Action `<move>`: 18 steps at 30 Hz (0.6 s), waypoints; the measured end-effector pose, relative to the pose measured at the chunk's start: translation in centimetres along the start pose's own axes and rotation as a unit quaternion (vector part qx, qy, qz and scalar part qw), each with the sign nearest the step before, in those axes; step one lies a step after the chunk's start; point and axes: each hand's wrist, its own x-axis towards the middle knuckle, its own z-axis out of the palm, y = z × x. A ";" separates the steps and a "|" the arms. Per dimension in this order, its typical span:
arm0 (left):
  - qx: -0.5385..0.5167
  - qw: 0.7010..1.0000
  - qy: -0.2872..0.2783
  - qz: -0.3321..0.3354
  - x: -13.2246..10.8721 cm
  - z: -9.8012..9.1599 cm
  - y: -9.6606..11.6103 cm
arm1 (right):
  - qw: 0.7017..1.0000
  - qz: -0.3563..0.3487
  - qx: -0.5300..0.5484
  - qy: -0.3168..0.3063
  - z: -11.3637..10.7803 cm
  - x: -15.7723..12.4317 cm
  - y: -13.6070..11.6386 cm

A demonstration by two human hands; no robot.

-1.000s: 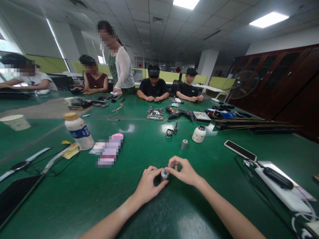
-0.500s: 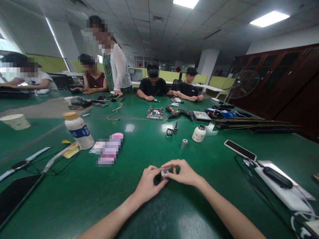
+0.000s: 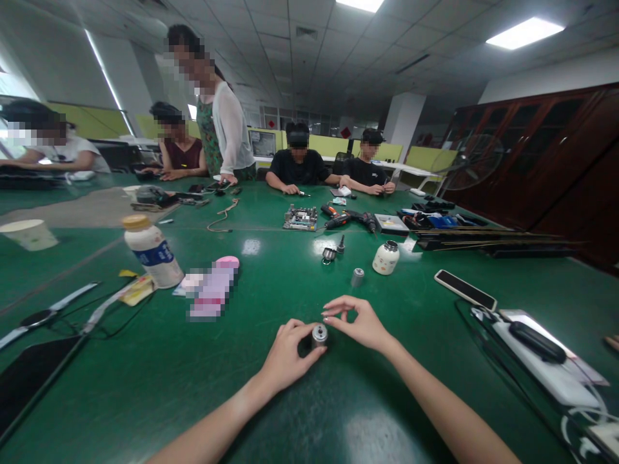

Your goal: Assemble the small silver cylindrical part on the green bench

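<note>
A small silvery metal cylinder (image 3: 320,336) stands upright on the green table, a dark hole in the middle of its top face. My left hand (image 3: 289,353) is closed around it, thumb and forefinger on its sides. My right hand (image 3: 356,322) hovers just up and right of the cylinder, apart from it. Its thumb and fingertips are drawn together in a pinch; whatever is between them, if anything, is too small to make out. Farther off stands a similar metal cylinder (image 3: 358,277), with a cream bottle (image 3: 385,258) to its right.
Dark metal parts (image 3: 329,255), power drills (image 3: 338,220) and a circuit board (image 3: 300,218) lie farther back. At left are a drink bottle (image 3: 155,254) and watch (image 3: 41,317); at right, a phone (image 3: 465,289) and power strip (image 3: 546,370). Several people are around the table's far side.
My right hand has lifted off the cylinder's top and moved slightly up and right, uncovering the top face. My left hand keeps its hold.
</note>
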 end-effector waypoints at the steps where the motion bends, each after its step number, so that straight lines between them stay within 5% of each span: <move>1: 0.001 1.000 0.002 -0.003 0.0 0.0 0.0 | 1.000 0.001 -0.001 0.006 -0.4 0.2 0.3; 10: 0.000 1.000 -0.001 -0.010 0.0 -0.1 0.1 | 0.992 0.075 -0.062 -0.083 -2.7 0.9 5.3; 18: 0.004 1.000 -0.003 -0.013 -0.1 -0.1 0.1 | 0.991 0.082 -0.037 -0.097 -2.5 0.7 6.0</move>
